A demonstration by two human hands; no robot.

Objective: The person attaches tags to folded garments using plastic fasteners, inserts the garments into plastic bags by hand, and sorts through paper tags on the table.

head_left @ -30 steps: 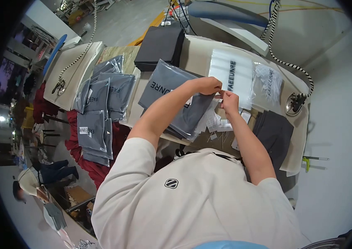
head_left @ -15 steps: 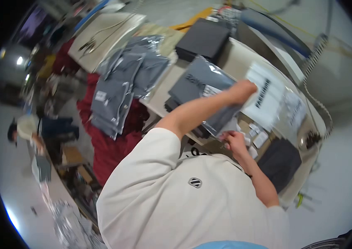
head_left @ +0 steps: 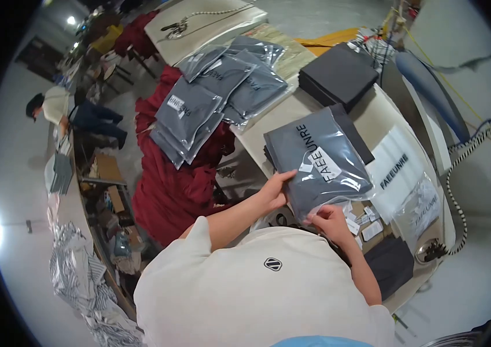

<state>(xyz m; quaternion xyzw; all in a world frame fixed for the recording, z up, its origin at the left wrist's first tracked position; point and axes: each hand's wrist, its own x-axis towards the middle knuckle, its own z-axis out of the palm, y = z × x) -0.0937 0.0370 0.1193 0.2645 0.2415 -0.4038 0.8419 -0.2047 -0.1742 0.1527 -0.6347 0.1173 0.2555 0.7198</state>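
A clear bag with a folded grey garment inside (head_left: pixel 326 144) lies tilted in front of me, with black lettering and a white label. My left hand (head_left: pixel 277 189) grips its near left edge, thumb on top and the other fingers hidden beneath. At the bag's near right corner, my right hand (head_left: pixel 329 221) pinches the clear plastic edge. Dark folded fabric shows under and behind the bag. Small white tags (head_left: pixel 371 229) lie just right of my right hand. Beyond them is a pile of flat lettered empty bags (head_left: pixel 398 168).
Several bagged grey garments (head_left: pixel 222 87) are heaped at the left. A dark folded stack (head_left: pixel 338 72) stands at the back. Dark fabric (head_left: pixel 390 266) lies at the right, near a metal iron-like object (head_left: pixel 430 250). Red cloth (head_left: pixel 176 196) hangs low left. A person (head_left: pixel 57 107) stands far left.
The view has swung left. My left hand has moved from the bag's far right side to its near left edge. The bagged garment has turned, and my right hand is at its near corner.
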